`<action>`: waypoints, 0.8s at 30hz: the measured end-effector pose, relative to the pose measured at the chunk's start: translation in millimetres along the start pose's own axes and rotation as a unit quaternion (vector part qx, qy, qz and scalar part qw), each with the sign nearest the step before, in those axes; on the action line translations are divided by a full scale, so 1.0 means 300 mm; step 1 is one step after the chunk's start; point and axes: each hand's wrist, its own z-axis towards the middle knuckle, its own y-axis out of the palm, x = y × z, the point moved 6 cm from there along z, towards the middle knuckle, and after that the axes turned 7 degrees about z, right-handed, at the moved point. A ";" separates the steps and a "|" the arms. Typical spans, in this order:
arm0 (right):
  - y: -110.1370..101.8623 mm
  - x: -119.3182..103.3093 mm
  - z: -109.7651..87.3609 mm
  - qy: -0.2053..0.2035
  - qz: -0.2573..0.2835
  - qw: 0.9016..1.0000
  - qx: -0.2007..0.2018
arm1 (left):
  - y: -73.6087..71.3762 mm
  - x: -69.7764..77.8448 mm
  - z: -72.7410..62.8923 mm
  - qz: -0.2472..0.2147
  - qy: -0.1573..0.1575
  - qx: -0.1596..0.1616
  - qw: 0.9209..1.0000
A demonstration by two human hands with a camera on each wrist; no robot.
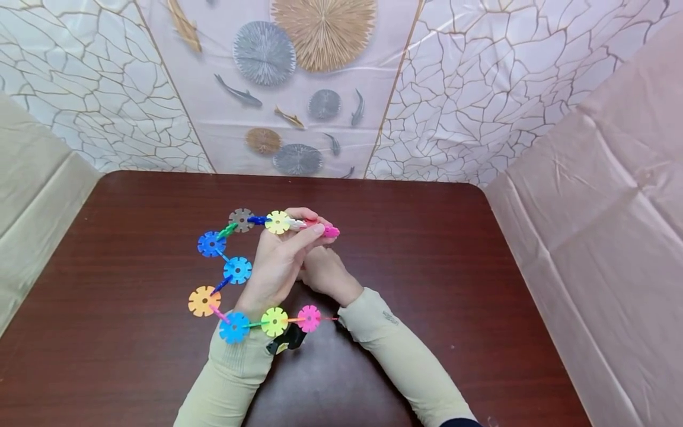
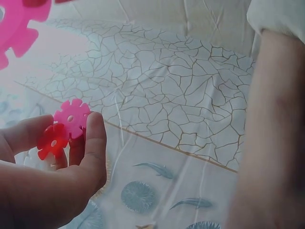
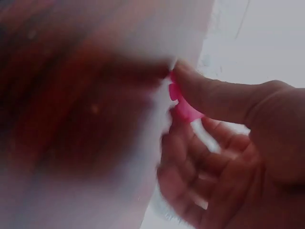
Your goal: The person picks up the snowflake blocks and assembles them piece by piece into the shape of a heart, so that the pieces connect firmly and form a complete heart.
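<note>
A chain of slotted plastic discks in many colours curves around the left side of my left hand (image 1: 277,261). Its orange disc (image 1: 204,301) lies farthest left, and a pink disc (image 1: 309,318) sits near the close end, by the wrist. Between thumb and fingers, my left hand pinches the far end, where a red disc (image 2: 53,142) joins a pink disc (image 2: 71,118). My right hand (image 1: 328,273) is just below and right of the left, its fingertips hidden in the head view. The right wrist view shows it pinching a pink disc (image 3: 188,109) between thumb and fingers.
Both forearms rest over a dark brown table (image 1: 427,249). A black device (image 1: 288,339) is strapped at the left wrist. Patterned sheeting (image 1: 453,89) stands behind the table, with plain pale sheets (image 1: 603,225) at the sides.
</note>
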 end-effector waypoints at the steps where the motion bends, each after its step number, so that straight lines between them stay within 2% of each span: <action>1: -0.014 -0.004 -0.003 -0.013 0.029 0.999 0.005 | -0.001 -0.001 0.000 -0.001 0.000 0.002 1.000; 3: -0.046 -0.007 -0.013 -0.027 0.068 0.997 0.016 | -0.001 0.000 0.000 -0.001 0.000 0.005 1.000; 5: -0.111 -0.017 -0.035 -0.052 0.156 0.986 0.033 | -0.003 0.001 0.001 0.000 -0.001 0.010 1.000; 7: -0.183 -0.023 -0.069 -0.046 0.224 0.972 0.054 | -0.006 0.004 0.002 0.004 0.000 0.014 1.000; 9: -0.254 -0.028 -0.107 -0.032 0.297 0.951 0.082 | -0.010 0.006 0.002 0.016 0.001 0.019 1.000; 11: -0.323 -0.037 -0.149 -0.030 0.360 0.925 0.117 | -0.011 0.009 0.004 0.024 0.001 0.020 1.000; 13: -0.381 -0.050 -0.186 -0.044 0.407 0.900 0.148 | -0.012 0.010 0.005 0.038 0.002 0.020 0.999; 14: -0.405 -0.056 -0.204 -0.050 0.417 0.893 0.161 | -0.012 0.011 0.006 0.041 0.002 0.019 0.999; 17: -0.452 -0.074 -0.242 -0.064 0.427 0.884 0.178 | -0.015 0.010 0.006 0.045 0.001 0.021 0.999; 21: -0.464 -0.087 -0.266 -0.047 0.421 0.888 0.180 | -0.018 0.007 0.004 0.042 -0.003 0.026 0.999; 24: -0.458 -0.088 -0.270 -0.028 0.426 0.887 0.178 | -0.017 0.003 0.004 0.040 -0.005 0.026 0.999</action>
